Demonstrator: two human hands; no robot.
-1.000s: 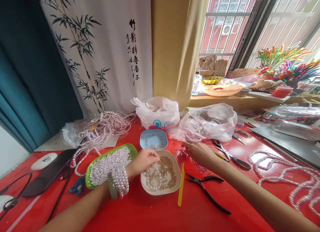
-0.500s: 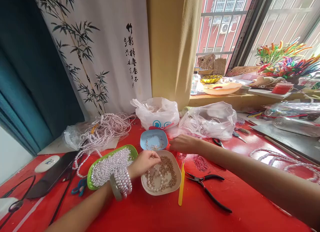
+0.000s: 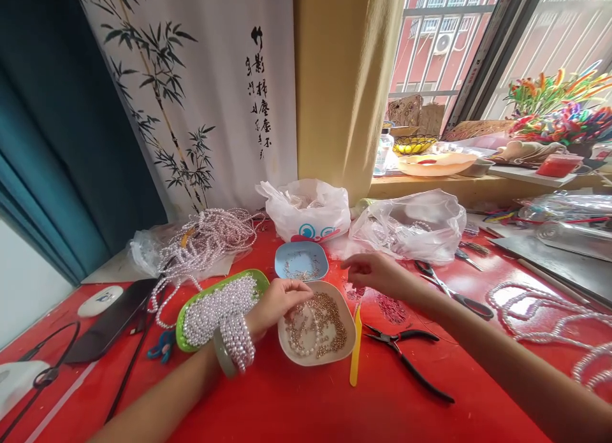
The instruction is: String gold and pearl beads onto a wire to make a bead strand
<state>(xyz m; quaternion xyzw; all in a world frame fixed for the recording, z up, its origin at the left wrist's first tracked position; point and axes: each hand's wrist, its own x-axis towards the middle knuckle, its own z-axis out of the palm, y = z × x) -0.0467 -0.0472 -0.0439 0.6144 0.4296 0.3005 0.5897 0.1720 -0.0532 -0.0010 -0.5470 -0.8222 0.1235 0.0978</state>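
At frame centre, gold beads (image 3: 319, 322) in the bowl (image 3: 347, 348) are pinched by the left hand (image 3: 280, 301); the right hand (image 3: 377, 274), loosely curled and holding nothing, is held just beyond.

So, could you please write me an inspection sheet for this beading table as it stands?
Surface: glossy red table, scuffed.
Job's things: beige square dish of gold beads; small blue dish behind it; green tray of pearl strands.
Clutter: yellow plastic stick, black pliers, scissors, two plastic bags, loose pearl strands.
Grips: left hand fingers in the beige dish, pinched, contents too small to tell; right hand hovers beyond the dish, fingers curled.
Cables: black cable at left, by a dark phone.
Surroundings: bamboo-print curtain, barred window, crowded sill.
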